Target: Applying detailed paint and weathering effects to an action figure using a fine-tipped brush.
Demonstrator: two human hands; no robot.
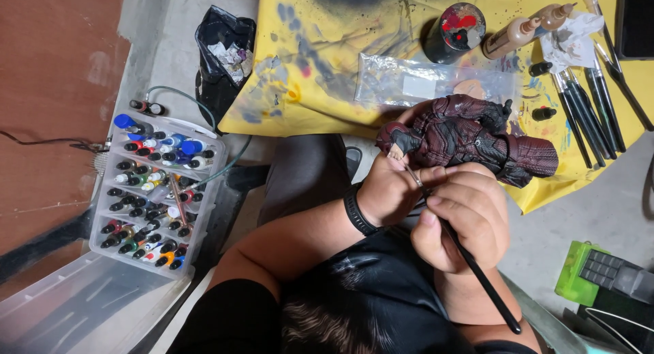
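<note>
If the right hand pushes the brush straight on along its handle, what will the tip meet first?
Most likely the figure's small head, on the dark red figure held by the left hand. The brush in the right hand points there; depth is uncertain.

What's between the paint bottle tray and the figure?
Head view: the person's left forearm with a black wristband and a grey-clad knee lie between the paint tray and the figure, which the left hand holds.

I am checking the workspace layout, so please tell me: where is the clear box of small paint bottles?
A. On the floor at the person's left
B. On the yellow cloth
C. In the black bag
A: the clear box of paint bottles sits on the floor left of the person, off the yellow cloth.
</note>
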